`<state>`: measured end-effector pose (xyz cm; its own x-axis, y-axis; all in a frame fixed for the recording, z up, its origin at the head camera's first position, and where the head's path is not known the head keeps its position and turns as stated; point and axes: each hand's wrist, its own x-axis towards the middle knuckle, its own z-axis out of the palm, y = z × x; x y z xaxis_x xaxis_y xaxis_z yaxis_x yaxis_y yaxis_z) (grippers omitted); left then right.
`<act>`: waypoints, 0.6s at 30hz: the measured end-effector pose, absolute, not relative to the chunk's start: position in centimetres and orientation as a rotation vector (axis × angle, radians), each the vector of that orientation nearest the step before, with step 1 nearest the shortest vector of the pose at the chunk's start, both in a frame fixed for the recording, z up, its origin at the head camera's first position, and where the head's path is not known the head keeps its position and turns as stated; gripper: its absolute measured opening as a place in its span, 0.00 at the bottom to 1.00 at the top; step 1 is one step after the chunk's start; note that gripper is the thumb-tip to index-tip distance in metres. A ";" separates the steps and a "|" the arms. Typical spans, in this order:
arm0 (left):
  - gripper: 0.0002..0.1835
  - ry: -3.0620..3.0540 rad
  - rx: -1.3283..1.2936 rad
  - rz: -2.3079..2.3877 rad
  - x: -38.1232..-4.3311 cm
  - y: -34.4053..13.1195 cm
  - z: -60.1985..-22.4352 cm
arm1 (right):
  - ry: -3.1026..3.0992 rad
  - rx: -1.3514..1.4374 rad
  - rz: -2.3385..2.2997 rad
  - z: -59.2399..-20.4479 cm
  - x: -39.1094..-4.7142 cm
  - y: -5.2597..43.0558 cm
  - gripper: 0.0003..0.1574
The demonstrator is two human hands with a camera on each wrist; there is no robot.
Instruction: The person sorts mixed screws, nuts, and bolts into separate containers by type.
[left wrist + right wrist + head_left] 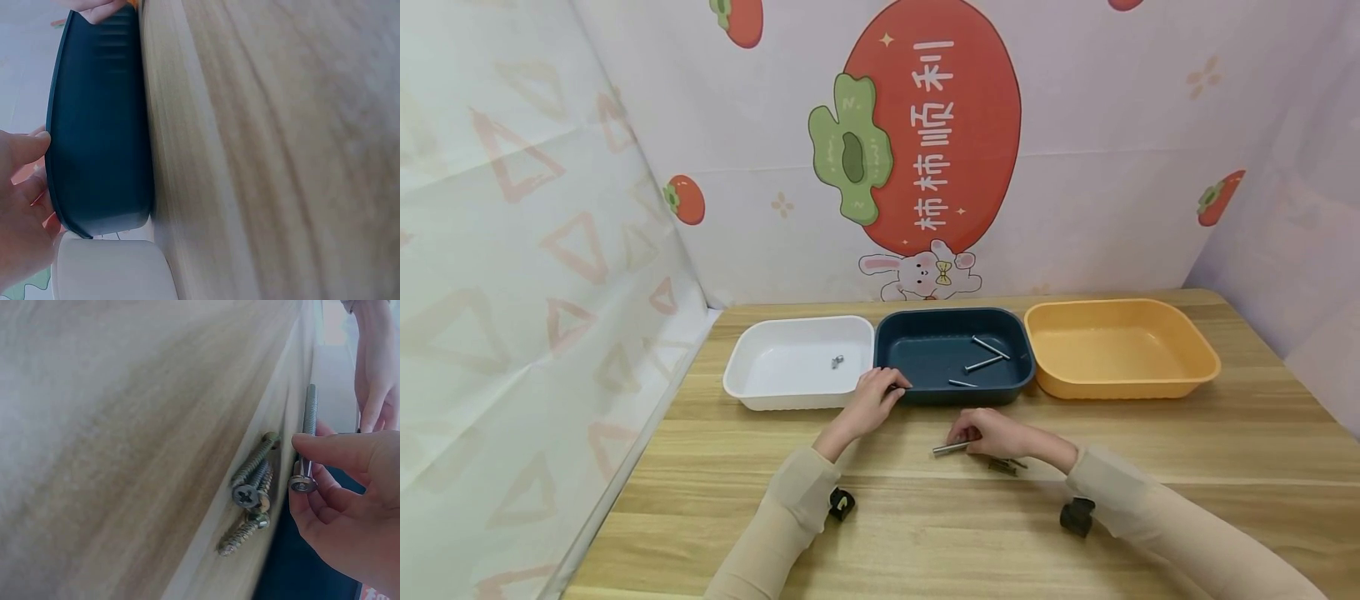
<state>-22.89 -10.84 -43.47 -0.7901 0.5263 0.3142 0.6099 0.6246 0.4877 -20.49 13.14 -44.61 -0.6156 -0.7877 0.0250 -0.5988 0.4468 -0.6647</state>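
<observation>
My right hand (992,433) pinches a long silver bolt (309,419) between thumb and fingers, just above the table. Its round flanged head points toward the wrist camera. Beside that hand lies a small pile of screws (250,487), one with a cross-slot head; in the head view the hand partly covers it. At the near left corner of the dark blue bin (100,125), my left hand (872,400) holds the rim, thumb on its edge and fingers over the inner side. Inside this bin lie three long bolts (983,364).
Left of the dark bin stands a white bin (737,385) with small silver pieces (837,362) inside. A yellow bin (1120,389) stands on the right. All three form a row at the back of the wooden table (925,542), before a printed cloth backdrop (1075,208).
</observation>
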 end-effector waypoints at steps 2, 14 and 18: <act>0.05 -2.698 -0.952 -0.895 -22.9 -10.8 -43.5 | 2.423 -1.179 -0.939 -44.4 -20.3 13.2 0.14; 0.05 -2.713 -0.936 -0.917 -23.0 -10.8 -43.6 | 2.461 -1.146 -0.996 -43.2 -19.8 13.8 0.14; 0.05 -2.715 -0.929 -0.924 -23.0 -10.8 -43.6 | 2.482 -1.119 -1.009 -42.7 -19.6 14.0 0.15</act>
<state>-23.00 -10.83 -43.63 -0.8030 0.5139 0.3019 0.5914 0.6240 0.5107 -19.64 14.02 -42.71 -0.6788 -0.7317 0.0625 -0.5678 0.4689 -0.6766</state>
